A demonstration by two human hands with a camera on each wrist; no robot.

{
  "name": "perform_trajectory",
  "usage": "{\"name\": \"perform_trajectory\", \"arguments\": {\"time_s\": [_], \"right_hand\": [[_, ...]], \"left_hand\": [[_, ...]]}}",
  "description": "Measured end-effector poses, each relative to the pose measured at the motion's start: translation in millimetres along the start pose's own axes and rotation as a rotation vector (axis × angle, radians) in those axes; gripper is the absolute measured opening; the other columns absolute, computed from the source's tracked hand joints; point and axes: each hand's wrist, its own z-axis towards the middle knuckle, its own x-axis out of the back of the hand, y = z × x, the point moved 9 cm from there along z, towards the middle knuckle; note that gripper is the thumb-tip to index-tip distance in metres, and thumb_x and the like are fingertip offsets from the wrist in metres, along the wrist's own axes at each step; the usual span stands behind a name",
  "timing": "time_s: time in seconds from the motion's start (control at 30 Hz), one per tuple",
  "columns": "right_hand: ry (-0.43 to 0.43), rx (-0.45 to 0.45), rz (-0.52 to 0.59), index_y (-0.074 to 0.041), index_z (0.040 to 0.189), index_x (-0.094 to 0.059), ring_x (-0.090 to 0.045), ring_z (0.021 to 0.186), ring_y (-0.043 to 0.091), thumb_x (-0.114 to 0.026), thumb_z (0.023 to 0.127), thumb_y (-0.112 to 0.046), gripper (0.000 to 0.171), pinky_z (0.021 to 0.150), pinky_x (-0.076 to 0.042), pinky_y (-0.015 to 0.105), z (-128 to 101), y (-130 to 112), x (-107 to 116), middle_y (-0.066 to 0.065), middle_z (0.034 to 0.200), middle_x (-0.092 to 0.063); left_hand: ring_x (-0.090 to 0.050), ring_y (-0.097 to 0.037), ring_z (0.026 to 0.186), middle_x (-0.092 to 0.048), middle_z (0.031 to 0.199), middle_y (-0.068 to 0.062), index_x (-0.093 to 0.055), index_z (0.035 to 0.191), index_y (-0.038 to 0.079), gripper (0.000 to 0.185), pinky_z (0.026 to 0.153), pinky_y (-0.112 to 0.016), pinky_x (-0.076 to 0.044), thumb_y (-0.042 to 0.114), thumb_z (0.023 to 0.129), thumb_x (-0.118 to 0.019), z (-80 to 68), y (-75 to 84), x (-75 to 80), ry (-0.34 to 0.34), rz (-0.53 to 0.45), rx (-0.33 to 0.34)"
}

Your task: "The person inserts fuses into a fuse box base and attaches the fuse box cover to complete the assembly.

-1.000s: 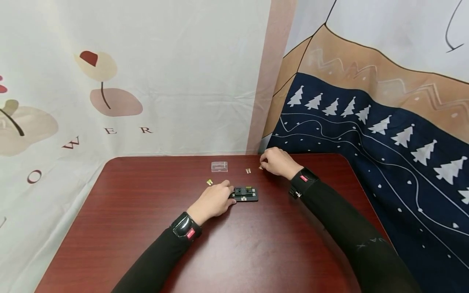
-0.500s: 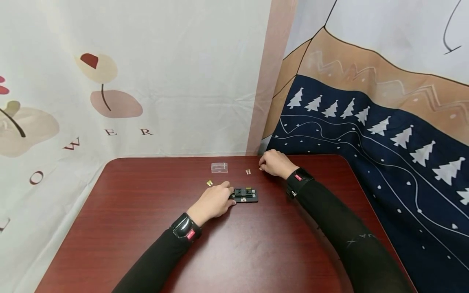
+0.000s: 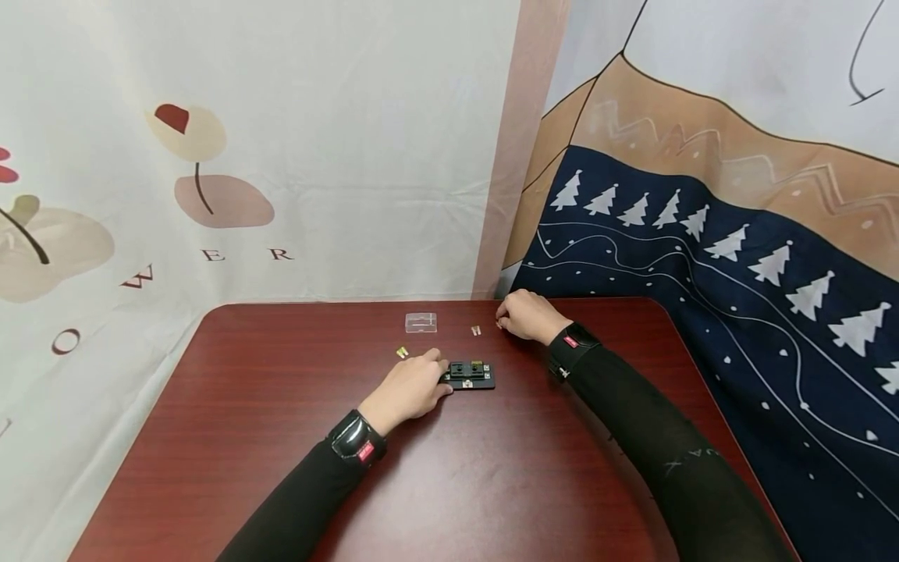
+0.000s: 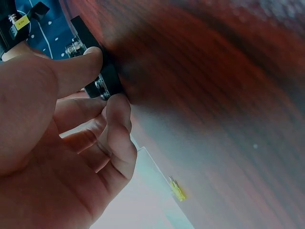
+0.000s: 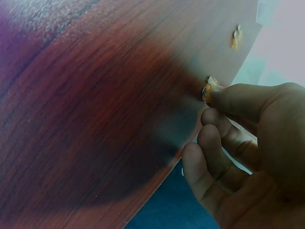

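Observation:
A black fuse holder block [image 3: 470, 376] with metal terminals lies on the table, and my left hand [image 3: 410, 386] grips its left end. In the left wrist view, the thumb and fingers pinch the block [image 4: 108, 71] from both sides. Farther back and to the right, my right hand [image 3: 532, 316] is at the tabletop. The right wrist view has its thumb and a largely hidden finger pinching a small amber blade fuse [image 5: 208, 90], while the other fingers curl loosely below. Another amber blade fuse [image 5: 237, 37] lies apart from this hand.
A clear plastic box [image 3: 421, 322] stands near the table's back edge. A yellow blade fuse [image 3: 402, 352] lies just beyond the left hand. Patterned cloth [image 3: 379, 156] hangs behind the dark red table [image 3: 492, 484].
The right hand's fingers have closed around the amber fuse at the back right, and its wrist has shifted slightly left. The left hand stays on the fuse holder block.

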Motion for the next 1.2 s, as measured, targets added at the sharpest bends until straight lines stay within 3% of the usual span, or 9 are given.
{"name": "perform_trajectory", "arguments": {"time_s": [0.47, 0.67, 0.9, 1.2], "right_hand": [[0.012, 0.056, -0.039, -0.011, 0.111, -0.088, -0.077, 0.105, 0.026, -0.074, 0.102, -0.014, 0.017, 0.091, -0.064, 0.049, -2.2, -0.8, -1.1, 0.008, 0.115, -0.085], [0.021, 0.061, -0.058, -0.011, 0.108, -0.088, -0.075, 0.097, 0.024, -0.074, 0.103, -0.014, 0.016, 0.088, -0.064, 0.049, -2.0, -1.8, -2.5, 0.007, 0.110, -0.084], [0.026, 0.059, -0.068, -0.010, 0.111, -0.087, -0.077, 0.105, 0.030, -0.072, 0.104, -0.016, 0.017, 0.091, -0.064, 0.052, -4.5, -2.0, -1.0, 0.009, 0.114, -0.084], [0.078, 0.062, -0.007, -0.013, 0.099, -0.087, -0.072, 0.086, 0.019, -0.076, 0.102, -0.017, 0.013, 0.079, -0.061, 0.042, -9.9, -4.6, 10.1, 0.005, 0.099, -0.083]], "left_hand": [[-0.077, -0.029, 0.092, -0.068, 0.114, -0.007, -0.075, 0.127, 0.006, 0.038, 0.081, -0.047, -0.066, 0.036, 0.105, -0.078, 0.1, 3.3, 0.1, 0.017, 0.009, -0.005], [-0.077, -0.028, 0.091, -0.067, 0.113, -0.007, -0.075, 0.128, 0.006, 0.039, 0.080, -0.046, -0.065, 0.037, 0.105, -0.077, 0.6, 2.6, -1.2, 0.021, 0.011, -0.006], [-0.076, -0.029, 0.090, -0.067, 0.113, -0.007, -0.076, 0.126, 0.007, 0.039, 0.079, -0.047, -0.065, 0.039, 0.105, -0.077, -0.9, 0.3, 2.2, 0.019, -0.001, -0.014], [-0.076, -0.030, 0.087, -0.066, 0.110, -0.007, -0.076, 0.122, 0.005, 0.036, 0.078, -0.051, -0.065, 0.035, 0.103, -0.079, -3.2, -1.4, 8.8, 0.038, -0.014, -0.036]]}}
